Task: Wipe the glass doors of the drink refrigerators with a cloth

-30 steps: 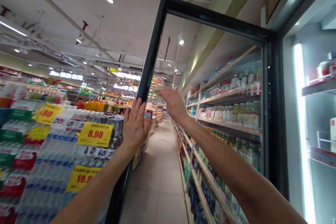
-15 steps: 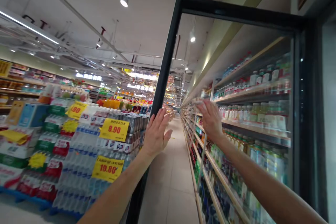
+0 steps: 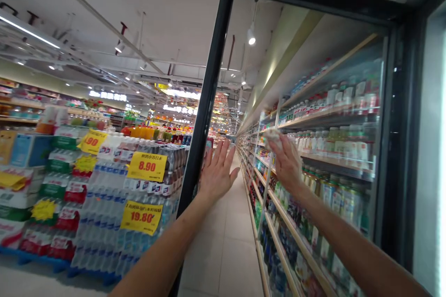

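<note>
Against the pane of the glass cooler door (image 3: 205, 116), nearest the viewer, two bare hands are raised. Close to the door's free edge, the left hand (image 3: 219, 171) holds nothing; its fingers are spread and its palm faces the glass, perhaps to steady the door, though I cannot tell whether the palm actually touches. Farther toward the hinge side of the door, the right hand (image 3: 288, 160) holds a crumpled whitish cloth (image 3: 272, 136) under its fingertips, apparently kept flat so that it bears on the pane; whether it is fabric or paper is unclear. Right of the door glows the cooler's bright interior (image 3: 430, 162). Left of the door, shrink-wrapped bottles (image 3: 101, 204) are stacked on a blue pallet (image 3: 26, 256), with yellow price cards (image 3: 147, 166) facing outward, presumably for passers-by to read. Through the door show bottled drinks (image 3: 360, 151) ranged along shelves (image 3: 313, 119), likely spaced by bottle height, beside a pale tiled floor (image 3: 212, 250). Farthest beyond the door, a lit overhead sign (image 3: 179, 110) is too blurred to read.
</note>
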{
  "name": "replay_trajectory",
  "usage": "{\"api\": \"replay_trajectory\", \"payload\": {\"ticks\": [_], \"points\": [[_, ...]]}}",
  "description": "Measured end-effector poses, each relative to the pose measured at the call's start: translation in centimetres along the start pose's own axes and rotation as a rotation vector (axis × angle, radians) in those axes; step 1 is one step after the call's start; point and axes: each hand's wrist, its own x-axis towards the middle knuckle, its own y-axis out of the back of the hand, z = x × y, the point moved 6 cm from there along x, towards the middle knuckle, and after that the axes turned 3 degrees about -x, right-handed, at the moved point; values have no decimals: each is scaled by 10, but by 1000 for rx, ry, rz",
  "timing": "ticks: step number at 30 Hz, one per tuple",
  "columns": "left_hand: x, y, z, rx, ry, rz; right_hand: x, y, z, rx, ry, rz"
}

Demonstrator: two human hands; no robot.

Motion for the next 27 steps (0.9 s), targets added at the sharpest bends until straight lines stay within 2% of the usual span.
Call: {"api": "replay_trajectory", "payload": {"ticks": [4,6,7,8,11,12,13,15,19,21,23,27], "points": [[0,1,1,-11,-6,-5,-93,17,-66,72,305,-188],[1,3,-1,-17,1,1,-115,21,-75,89,418,-248],[2,3,-2,-20,3,7,-111,21,-66,73,399,-244],[2,2,-2,-23,1,14,-98,20,-49,41,315,-205],[-2,-1,4,-30,-6,53,-44,22,20,-72,-106,19],[-5,-2,8,-34,-11,61,-36,22,34,-81,-187,62],[-9,-4,13,-41,-21,56,-34,22,38,-72,-208,67],[-18,-7,25,-62,-49,31,-55,20,18,-15,-114,-6],[-28,-7,39,-89,-71,-4,-146,26,-69,100,151,-196],[-29,-7,38,-92,-73,-12,-165,28,-84,90,170,-216],[-28,-7,36,-98,-74,-8,-151,26,-63,25,65,-179],[-30,-13,40,-117,-45,16,-95,32,30,-130,-356,30]]}}
